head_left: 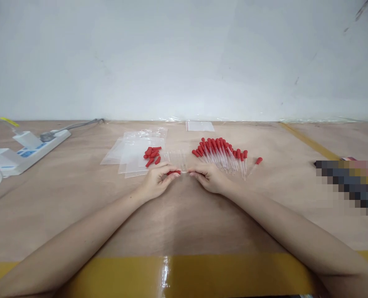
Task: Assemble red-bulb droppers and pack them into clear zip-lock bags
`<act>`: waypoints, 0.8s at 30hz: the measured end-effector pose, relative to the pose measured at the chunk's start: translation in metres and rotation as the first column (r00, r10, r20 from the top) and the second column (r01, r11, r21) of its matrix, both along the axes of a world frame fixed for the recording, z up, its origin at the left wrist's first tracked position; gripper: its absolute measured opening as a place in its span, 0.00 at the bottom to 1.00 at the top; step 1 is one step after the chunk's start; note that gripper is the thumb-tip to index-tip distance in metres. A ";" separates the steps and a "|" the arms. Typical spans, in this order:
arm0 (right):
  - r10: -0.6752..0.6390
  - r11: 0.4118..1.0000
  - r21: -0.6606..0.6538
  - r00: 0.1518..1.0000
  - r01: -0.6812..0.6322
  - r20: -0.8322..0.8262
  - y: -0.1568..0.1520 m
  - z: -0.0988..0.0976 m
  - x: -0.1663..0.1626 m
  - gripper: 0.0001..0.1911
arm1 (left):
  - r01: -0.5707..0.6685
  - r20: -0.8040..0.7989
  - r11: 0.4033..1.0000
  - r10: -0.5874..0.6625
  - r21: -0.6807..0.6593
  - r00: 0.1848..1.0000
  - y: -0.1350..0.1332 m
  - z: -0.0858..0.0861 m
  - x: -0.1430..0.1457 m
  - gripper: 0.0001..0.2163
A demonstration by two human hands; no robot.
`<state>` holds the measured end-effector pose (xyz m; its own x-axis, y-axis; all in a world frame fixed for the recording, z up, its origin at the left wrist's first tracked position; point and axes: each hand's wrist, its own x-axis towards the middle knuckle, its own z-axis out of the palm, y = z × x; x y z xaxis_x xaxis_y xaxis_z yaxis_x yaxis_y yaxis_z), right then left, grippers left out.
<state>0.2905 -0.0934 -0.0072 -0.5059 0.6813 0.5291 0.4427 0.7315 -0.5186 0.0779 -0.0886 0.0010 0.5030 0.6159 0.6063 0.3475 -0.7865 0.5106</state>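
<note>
Between thumb and fingers, my left hand (159, 180) pinches a red rubber bulb (175, 172). Facing it, my right hand (209, 177) is closed on a thin clear glass tube (184, 171), whose left end meets the bulb; how far it sits inside I cannot tell. Loose red bulbs (152, 154) lie in a small pile just beyond my left hand. A few clear tubes (179, 157) lie on the table behind the two hands. Past my right hand, many droppers with red bulbs (216, 145) are fanned out, and a single dropper (258, 160) lies to their right.
Clear plastic bags (131, 151) are spread under and left of the loose bulbs. A small white packet (199, 126) lies near the wall. At far left stands a white power strip (44, 147) with plugs and cables. A pixelated dark object (351, 184) is at the right.
</note>
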 end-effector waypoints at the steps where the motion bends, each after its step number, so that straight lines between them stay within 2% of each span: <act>1: 0.007 1.000 0.021 0.999 -0.008 0.034 0.001 0.000 0.001 0.12 | 0.000 -0.016 1.000 0.000 0.008 1.000 -0.001 -0.001 0.000 0.06; 4: -0.013 0.996 0.088 0.988 0.000 0.153 0.001 0.000 0.003 0.13 | -0.013 -0.067 0.999 0.016 0.038 0.998 -0.001 -0.004 0.000 0.05; 8: -0.117 0.986 0.149 0.939 0.072 0.324 -0.004 0.001 0.004 0.13 | -0.020 -0.126 0.996 0.031 0.086 0.991 0.000 -0.006 0.000 0.06; 15: -0.127 0.986 0.155 0.891 0.065 0.435 -0.014 0.011 -0.005 0.12 | 0.048 -0.197 0.992 -0.025 0.116 0.980 -0.007 -0.003 0.002 0.06; 17: -0.113 0.992 0.105 0.894 0.074 0.434 -0.015 0.014 -0.007 0.13 | 0.065 -0.190 0.990 -0.041 0.126 0.981 -0.009 -0.001 0.003 0.05; 20: -0.045 0.997 -0.038 0.922 0.065 0.384 -0.015 0.018 -0.010 0.12 | 0.078 -0.191 0.986 -0.050 0.146 0.980 -0.009 0.000 0.002 0.05; 24: 0.064 0.959 -0.284 0.956 0.020 0.285 -0.013 0.019 -0.013 0.12 | 0.100 -0.226 0.973 -0.052 0.207 0.973 -0.005 -0.006 -0.001 0.05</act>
<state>0.2777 -0.1065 0.0122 -0.6240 0.7674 0.1472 0.5894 0.5859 -0.5561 0.0770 -0.0941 -0.0052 0.6776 0.4381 0.5908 0.3666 -0.8975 0.2451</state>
